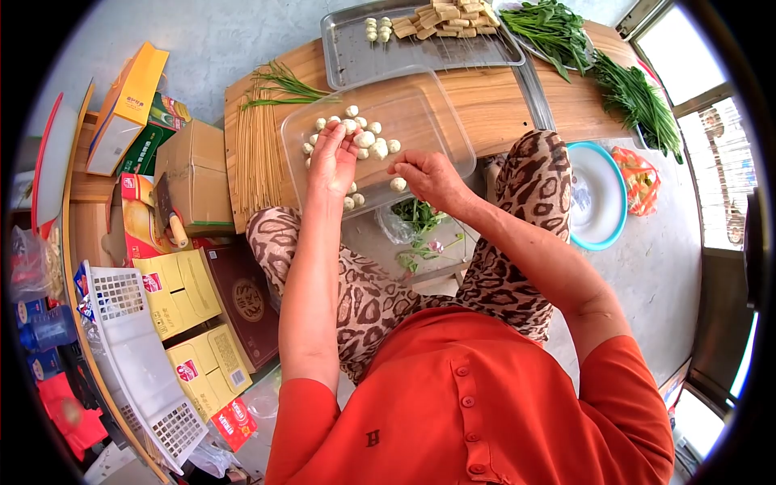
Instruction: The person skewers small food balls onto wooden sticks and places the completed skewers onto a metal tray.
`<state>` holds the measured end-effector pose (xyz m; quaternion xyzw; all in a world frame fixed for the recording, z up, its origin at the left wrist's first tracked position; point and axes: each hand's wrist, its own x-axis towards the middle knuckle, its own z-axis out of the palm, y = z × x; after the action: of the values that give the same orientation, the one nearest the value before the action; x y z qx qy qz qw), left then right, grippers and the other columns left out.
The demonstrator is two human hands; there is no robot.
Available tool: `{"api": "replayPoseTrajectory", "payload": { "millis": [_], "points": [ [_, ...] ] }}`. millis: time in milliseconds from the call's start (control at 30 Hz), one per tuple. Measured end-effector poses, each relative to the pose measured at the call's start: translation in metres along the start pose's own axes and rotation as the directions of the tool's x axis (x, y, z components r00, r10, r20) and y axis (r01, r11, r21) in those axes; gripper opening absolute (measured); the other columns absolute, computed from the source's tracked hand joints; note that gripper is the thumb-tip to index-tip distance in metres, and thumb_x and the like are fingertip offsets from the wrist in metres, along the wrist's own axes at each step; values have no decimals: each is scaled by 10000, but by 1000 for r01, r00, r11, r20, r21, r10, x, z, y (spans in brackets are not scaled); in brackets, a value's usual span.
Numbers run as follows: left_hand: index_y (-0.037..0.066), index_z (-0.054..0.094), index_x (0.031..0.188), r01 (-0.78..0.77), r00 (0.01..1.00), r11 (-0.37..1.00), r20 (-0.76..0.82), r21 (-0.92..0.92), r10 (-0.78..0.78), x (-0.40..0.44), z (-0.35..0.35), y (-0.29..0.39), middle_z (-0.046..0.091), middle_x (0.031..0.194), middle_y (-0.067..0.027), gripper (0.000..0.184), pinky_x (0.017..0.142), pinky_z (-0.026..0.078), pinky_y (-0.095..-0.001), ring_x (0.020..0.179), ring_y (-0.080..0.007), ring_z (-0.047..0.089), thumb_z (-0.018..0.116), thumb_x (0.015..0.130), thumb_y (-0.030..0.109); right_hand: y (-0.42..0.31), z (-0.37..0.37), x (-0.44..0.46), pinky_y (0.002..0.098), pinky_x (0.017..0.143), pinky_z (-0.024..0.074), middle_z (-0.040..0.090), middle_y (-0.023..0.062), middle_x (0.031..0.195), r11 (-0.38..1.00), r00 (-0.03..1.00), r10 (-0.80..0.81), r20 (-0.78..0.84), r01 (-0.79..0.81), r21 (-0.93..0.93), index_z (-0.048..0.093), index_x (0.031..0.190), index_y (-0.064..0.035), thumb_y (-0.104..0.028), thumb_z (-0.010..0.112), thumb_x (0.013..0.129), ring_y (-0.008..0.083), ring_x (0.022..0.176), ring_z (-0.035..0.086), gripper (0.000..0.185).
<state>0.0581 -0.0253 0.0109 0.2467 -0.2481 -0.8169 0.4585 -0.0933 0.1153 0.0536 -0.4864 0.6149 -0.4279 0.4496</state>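
My left hand (pixel 333 162) is over the left part of a clear plastic tray (pixel 440 121), palm turned up. Its fingertips are curled around a small pale ball (pixel 349 125). On the right side of the same tray, my right hand (pixel 435 179) is closed in a pinch. Whatever it grips is too thin or too hidden to make out. Several whitish balls with greenish specks lie loose in the tray, and one ball (pixel 398 184) sits just below my right fingertips. Thin wooden skewers (pixel 257 162) lie in a bundle left of the tray.
A metal tray (pixel 343 65) at the back holds skewered balls (pixel 377 31) and stacked tan rolls (pixel 444 20). Leafy greens (pixel 550 32) and long green stems (pixel 638 101) lie right. A blue-rimmed basin (pixel 596 198) stands below. Boxes, a knife (pixel 174 222) and a white basket (pixel 149 356) are left.
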Motion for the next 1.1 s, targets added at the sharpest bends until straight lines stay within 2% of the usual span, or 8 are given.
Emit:
{"api": "replayPoseTrajectory", "payload": {
  "millis": [167, 233, 433, 500, 667, 733, 967, 1100],
  "points": [
    [96, 560, 970, 1, 1000, 1000, 3, 19, -1, 1, 1, -2, 622, 956, -88, 145, 804, 510, -307, 900, -195, 601, 610, 845, 42, 2, 1, 1, 318, 590, 470, 601, 118, 636, 1000, 1000, 0, -7, 0, -1, 648, 913, 4, -174, 511, 866, 171, 588, 582, 230],
    [97, 557, 976, 1, 1000, 1000, 2, 27, -1, 1, -1, -4, 623, 959, -86, 148, 805, 508, -308, 907, -195, 601, 610, 847, 48, 6, 2, 3, 226, 434, 332, 431, -31, 539, 998, 998, -57, 3, 57, 41, 617, 954, 1, -151, 489, 932, 49, 471, 390, 200],
    [69, 560, 1046, -13, 1000, 999, 2, 44, 13, -3, 2, -10, 584, 1062, -70, 183, 903, 470, -342, 990, -188, 565, 592, 882, 145, -2, 5, 7, 224, 438, 326, 417, -29, 535, 997, 1000, -10, 3, 10, 83, 616, 955, -5, -149, 483, 936, 50, 477, 383, 197],
    [87, 536, 1040, 41, 988, 997, -147, -65, -50, -7, 9, -12, 590, 1051, -89, 235, 841, 478, -352, 943, -217, 587, 552, 912, 283, 1, 8, 11, 230, 439, 330, 419, -27, 534, 995, 1000, -23, -11, 23, 94, 617, 953, -7, -155, 487, 934, 52, 478, 388, 197],
    [72, 498, 1085, 107, 992, 983, -44, -149, -115, -14, 23, -11, 570, 994, -87, 387, 834, 468, -404, 896, -239, 569, 427, 945, 425, 9, 20, 15, 246, 445, 349, 428, -14, 531, 996, 997, -76, -22, 77, 42, 621, 956, -14, -171, 502, 929, 61, 483, 408, 199],
    [71, 485, 1097, 139, 989, 969, -26, -202, -147, -13, 21, -12, 564, 945, -81, 408, 815, 469, -411, 857, -238, 560, 399, 951, 443, 7, 24, 13, 314, 536, 439, 541, 86, 600, 994, 993, -105, -53, 106, 11, 635, 913, -22, -179, 538, 877, 150, 532, 518, 188],
    [105, 483, 1042, 94, 995, 977, -21, -190, -100, -7, 7, -14, 493, 763, -15, 355, 667, 437, -340, 640, -154, 460, 366, 967, 431, -2, 30, 8, 368, 613, 468, 596, 138, 652, 996, 994, 68, 80, -72, 49, 639, 920, -45, -162, 544, 857, 261, 599, 583, 163],
    [120, 475, 1011, 41, 998, 987, -46, -157, -48, -9, 12, -15, 464, 730, 2, 329, 636, 418, -312, 619, -132, 431, 359, 971, 425, 4, 36, 11, 383, 622, 469, 612, 165, 715, 994, 995, -95, -25, 93, -58, 652, 925, -60, -164, 533, 854, 311, 642, 595, 173]
  ]
}}
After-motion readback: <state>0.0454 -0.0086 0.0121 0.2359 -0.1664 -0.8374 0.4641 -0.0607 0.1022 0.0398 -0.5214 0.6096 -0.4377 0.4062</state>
